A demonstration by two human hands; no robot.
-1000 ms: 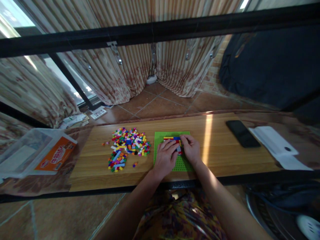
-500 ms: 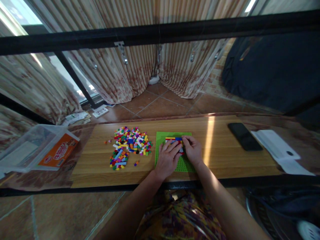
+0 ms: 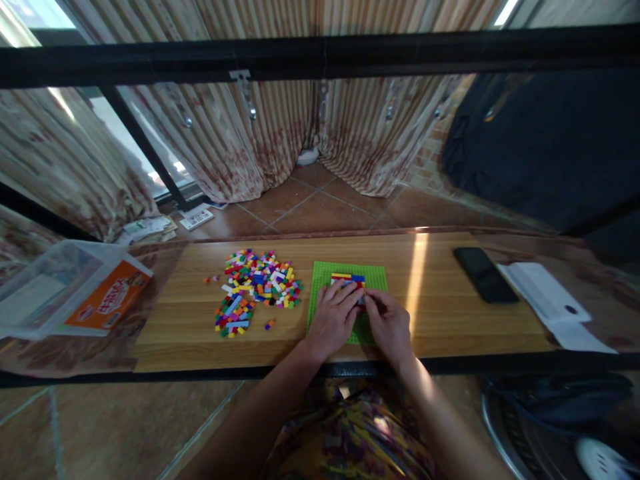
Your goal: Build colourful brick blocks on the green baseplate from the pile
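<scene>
Brick-fitting appears in hand on the green baseplate [image 3: 376,276]: left hand [image 3: 330,318] laid open across the bricks [image 3: 349,277], right hand [image 3: 393,328] at their edge, grip undeterminable; the next move seemingly requires steady bracing.

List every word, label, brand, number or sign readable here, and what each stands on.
Nothing can be quoted with certainty.
Orange label on the clear plastic box: large pale characters, too blurred to read.
White card beyond the wooden board: dark print, too small.
</scene>
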